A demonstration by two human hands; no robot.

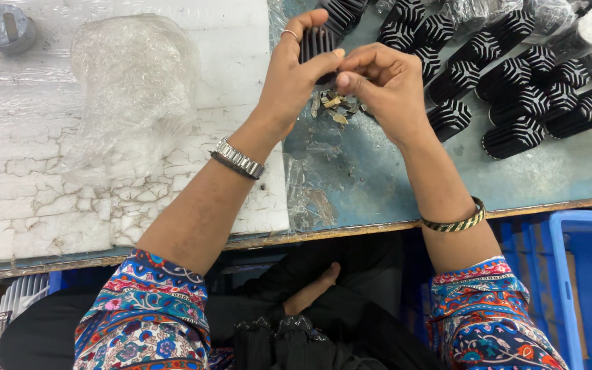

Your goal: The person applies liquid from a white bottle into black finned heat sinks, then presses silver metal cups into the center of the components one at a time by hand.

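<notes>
My left hand [289,75] grips a black finned cylindrical part [316,42], held up above the table. My right hand [385,82] meets it from the right, its thumb and fingertips pinched at the part's lower edge; whether they hold something small is hidden. Just below both hands lies a small pile of brownish scraps [336,106] on the blue-grey table [378,178]. To the right, several more black finned parts [515,82] lie in a heap.
A cracked white foam sheet [35,185] covers the table's left, with a crumpled clear plastic bag [131,89] on it and a grey round lid [5,27] at the far corner. A blue crate [584,274] stands below the table edge at right.
</notes>
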